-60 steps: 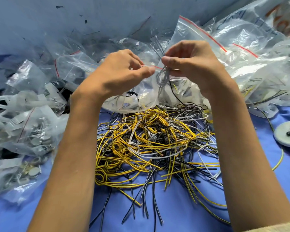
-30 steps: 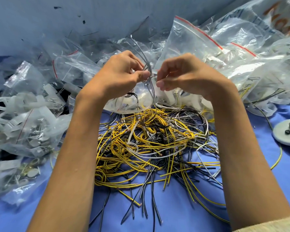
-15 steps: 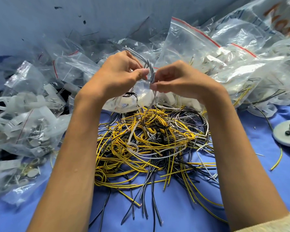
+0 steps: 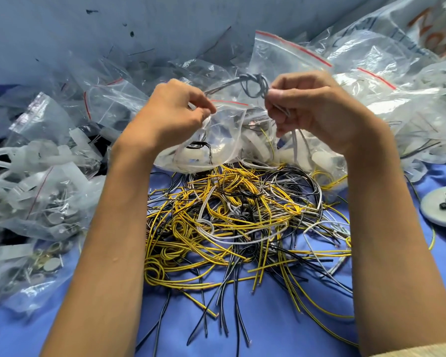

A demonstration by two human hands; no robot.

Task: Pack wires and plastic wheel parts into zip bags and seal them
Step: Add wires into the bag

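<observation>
Head view: a grey wire (image 4: 252, 85) was held coiled in the air between both hands.
The left hand (image 4: 175, 117) pinched one tail and the right hand (image 4: 317, 112) pinched the loop's far side, above a clear zip bag (image 4: 216, 140) and the loose wire pile (image 4: 237, 228). The wire looked light and springy (likely to uncoil if released), so gripping across the wound loops seemed the safest hold.

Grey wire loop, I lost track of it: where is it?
Head view, upper centre: the grey wire loop is held between the left hand and right hand, above the wire pile.
</observation>
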